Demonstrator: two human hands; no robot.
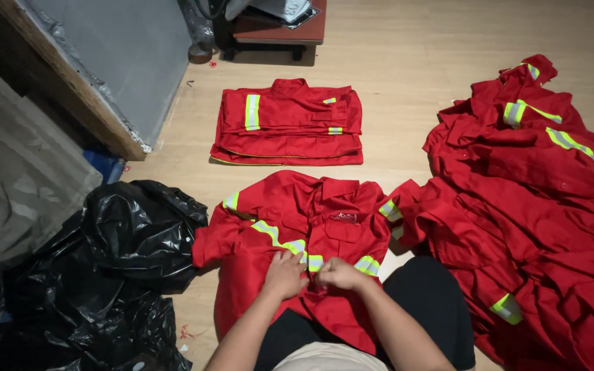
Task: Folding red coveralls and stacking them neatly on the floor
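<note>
left hand: our left hand point(284, 273) rests on the front of the red jacket point(297, 233), fingers bent and pinching the cloth at the middle seam, just below the reflective band.
right hand: our right hand point(339, 273) sits just beside the left one, nearly touching it, fingers curled in on the same seam; we cannot tell if it grips a button or only cloth.
jacket: red woven work cloth, matte and creased, lying flat and face up on the floor straight in front of our knees; collar points away from us, sleeves spread to both sides, chest pocket on one side.
bands: yellow-green stripes with a silver middle, shiny, across the chest and round each sleeve.
folded stack point(288, 122): same red cloth and bands, folded into a neat rectangle, several layers, on the floor beyond the open jacket, well apart from it.
loose pile point(537, 206): many red garments of the same kind heaped unfolded on our right, rumpled, its edge touching the jacket's sleeve.
black bag point(115, 268): thin glossy plastic, crinkled, slumped on our left just beside the jacket's other sleeve; what it holds is hidden.
floor point(407, 62): pale wood-look boards, smooth.
board point(104, 62): grey flat panel with a rough wooden edge, leaning at far left.
trolley point(276, 31): low dark-red platform at the top.
</note>
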